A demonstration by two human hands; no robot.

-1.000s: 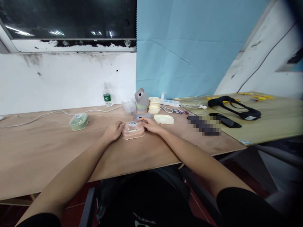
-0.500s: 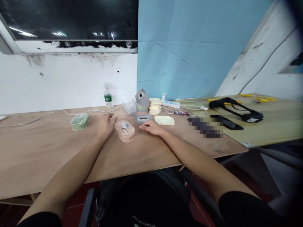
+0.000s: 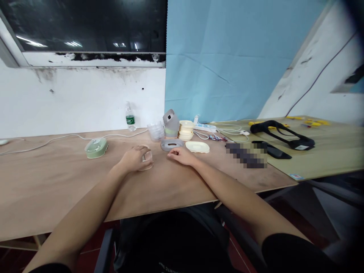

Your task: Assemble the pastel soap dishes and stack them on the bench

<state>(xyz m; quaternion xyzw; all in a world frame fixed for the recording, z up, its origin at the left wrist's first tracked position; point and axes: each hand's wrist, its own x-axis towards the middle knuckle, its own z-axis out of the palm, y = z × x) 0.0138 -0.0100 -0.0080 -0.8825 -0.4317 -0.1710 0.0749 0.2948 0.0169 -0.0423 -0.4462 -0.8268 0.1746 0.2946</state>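
My left hand [image 3: 135,158] is closed over a pink oval container with a clear top [image 3: 147,163], its fingers wrapped across it and hiding much of it. The container sits on the brown table. My right hand [image 3: 182,156] rests on the table with its fingers curled together, and nothing shows in them. Just beyond the right fingertips lies a grey oval piece with a slot [image 3: 171,144]. Beside that is a cream oval tray [image 3: 197,147]. Farther left stands a green oval container with a clear top [image 3: 96,148], apart from both hands.
Behind the grey piece stand stacked clear cups [image 3: 155,131], stacked grey parts [image 3: 171,123] and stacked cream trays [image 3: 185,130]. A water bottle [image 3: 130,119] is by the wall. White cables and a power strip [image 3: 206,127] lie at the back; a black strapped device [image 3: 284,134] is right.
My left hand has moved right and down onto the pink container and closed on it; the container has shifted slightly left. My right hand has stayed almost still.
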